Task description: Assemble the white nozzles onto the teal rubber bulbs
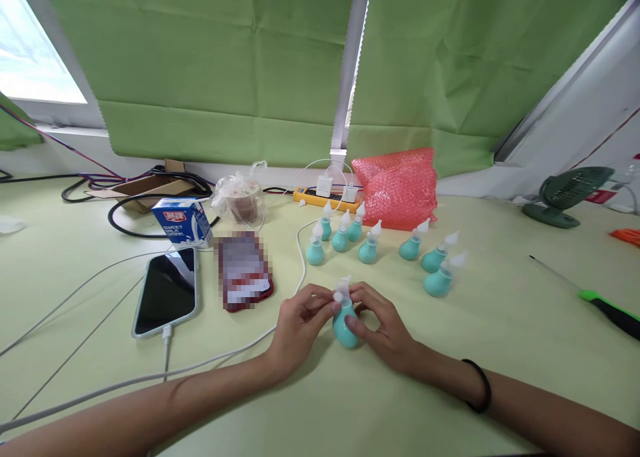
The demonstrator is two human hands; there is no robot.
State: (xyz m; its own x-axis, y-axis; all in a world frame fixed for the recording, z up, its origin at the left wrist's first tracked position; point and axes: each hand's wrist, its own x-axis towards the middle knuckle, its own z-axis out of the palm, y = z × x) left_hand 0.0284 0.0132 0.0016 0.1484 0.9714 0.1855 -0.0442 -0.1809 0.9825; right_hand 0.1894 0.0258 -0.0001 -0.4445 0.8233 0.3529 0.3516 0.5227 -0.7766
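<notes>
A teal bulb nasal aspirator (345, 330) with a translucent nozzle stands nearly upright on the table between my hands. My right hand (383, 320) is closed around its side, thumb on the bulb and fingers behind the neck. With thumb and forefinger, my left hand (303, 324) pinches at the neck, by a small whitish round piece (339, 297); whether that piece is separate I cannot tell. Beyond my hands are several more teal aspirators (368, 250) with clear tips, some upright. Others lean to the right, such as the nearest aspirator (437, 282).
On the left lie a charging phone (167, 290), a red-cased phone (245, 270), a milk carton (183, 222) and a white cable (220, 358). Behind are a bagged tape roll (244, 200), a yellow power strip (310, 197) and pink bubble wrap (400, 190). A screwdriver (607, 310) and fan (570, 190) are right.
</notes>
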